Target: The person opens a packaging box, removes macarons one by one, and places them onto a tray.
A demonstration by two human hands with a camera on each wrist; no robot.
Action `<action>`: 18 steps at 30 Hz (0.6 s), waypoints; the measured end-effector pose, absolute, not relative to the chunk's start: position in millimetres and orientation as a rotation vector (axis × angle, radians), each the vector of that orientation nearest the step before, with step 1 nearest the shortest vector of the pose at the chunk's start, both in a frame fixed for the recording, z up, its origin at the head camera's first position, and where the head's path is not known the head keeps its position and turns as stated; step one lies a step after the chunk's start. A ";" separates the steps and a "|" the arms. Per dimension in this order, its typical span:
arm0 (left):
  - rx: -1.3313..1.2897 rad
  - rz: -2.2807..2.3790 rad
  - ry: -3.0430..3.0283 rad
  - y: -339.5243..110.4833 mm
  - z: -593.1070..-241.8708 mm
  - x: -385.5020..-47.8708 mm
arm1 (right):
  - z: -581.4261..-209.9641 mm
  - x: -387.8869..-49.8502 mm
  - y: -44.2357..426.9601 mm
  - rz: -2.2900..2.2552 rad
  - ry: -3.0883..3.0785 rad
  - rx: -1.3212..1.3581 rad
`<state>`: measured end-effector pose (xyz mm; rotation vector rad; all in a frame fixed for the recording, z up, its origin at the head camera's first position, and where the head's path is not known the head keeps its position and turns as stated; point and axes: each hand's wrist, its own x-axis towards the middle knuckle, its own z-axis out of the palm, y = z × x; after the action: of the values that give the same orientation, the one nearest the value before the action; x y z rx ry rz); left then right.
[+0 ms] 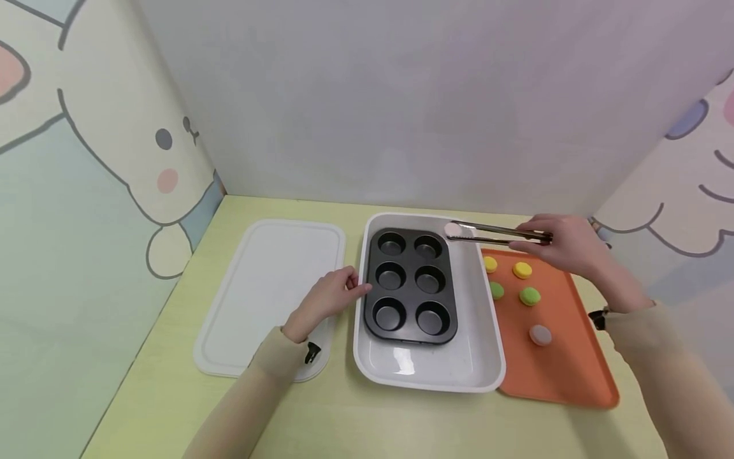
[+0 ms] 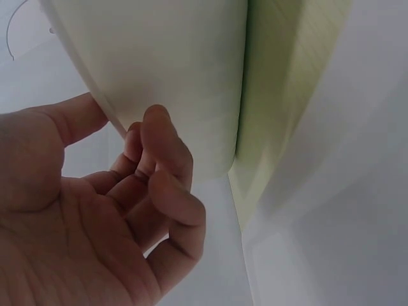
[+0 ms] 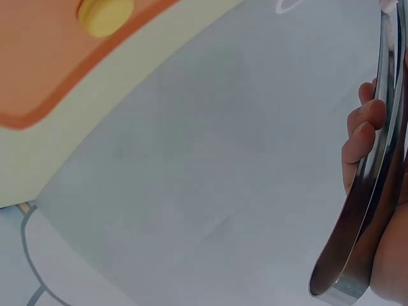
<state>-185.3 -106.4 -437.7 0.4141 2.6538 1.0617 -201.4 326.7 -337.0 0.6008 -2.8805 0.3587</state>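
My right hand grips metal tongs. Their tips pinch a pale pink macaron over the far right corner of a white tub. Inside the tub, to the left, lies a black muffin tin with several cups, none holding anything. My left hand pinches the tub's left rim; the left wrist view shows the thumb over the rim and curled fingers outside the wall. In the right wrist view the tongs run along the right side, their tips mostly cut off.
Right of the tub, an orange tray bears yellow macarons, green macarons and one greyish-pink macaron. A white board lies on the left. Behind the yellow-green table stands a pale wall.
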 end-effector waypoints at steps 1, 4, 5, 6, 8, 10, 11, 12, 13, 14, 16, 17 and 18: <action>0.415 1.064 2.654 -106.5 -437.8 -185.3 | -336.6 -198.3 330.9 0.359 -2.878 0.595; 0.416 1.064 2.657 -106.4 -438.5 -185.5 | -337.6 -189.1 345.0 0.361 -2.879 0.569; 0.420 1.066 2.657 -106.2 -438.8 -185.3 | -338.0 -185.5 349.8 0.361 -2.888 0.549; 0.422 1.067 2.655 -106.0 -438.8 -185.1 | -338.5 -181.8 354.7 0.357 -2.900 0.523; 0.421 1.063 2.653 -105.8 -438.7 -185.0 | -339.9 -174.8 364.6 0.347 -2.913 0.476; 0.421 1.063 2.651 -105.9 -438.2 -184.8 | -341.1 -168.3 374.1 0.346 -2.907 0.445; 0.418 1.064 2.651 -105.9 -437.7 -184.9 | -342.1 -165.5 378.6 0.342 -2.899 0.439; 0.414 1.064 2.650 -106.1 -437.1 -184.8 | -343.6 -163.2 383.3 0.339 -2.889 0.442; 0.412 1.066 2.651 -106.3 -436.8 -184.8 | -345.1 -160.7 387.6 0.338 -2.879 0.445; 0.412 1.068 2.652 -106.4 -436.5 -184.8 | -346.5 -158.3 391.7 0.331 -2.869 0.455; 0.414 1.075 2.652 -106.7 -436.2 -184.8 | -349.5 -152.6 398.8 0.315 -2.863 0.465; 0.416 1.077 2.652 -106.8 -436.1 -184.8 | -351.1 -149.5 401.7 0.304 -2.863 0.469; 0.420 1.079 2.650 -106.9 -436.3 -184.8 | -353.0 -146.8 404.4 0.296 -2.862 0.473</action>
<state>-184.8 -106.9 -436.3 0.4199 2.6504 1.0789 -146.8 404.4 -353.0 0.4733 -2.8618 0.2956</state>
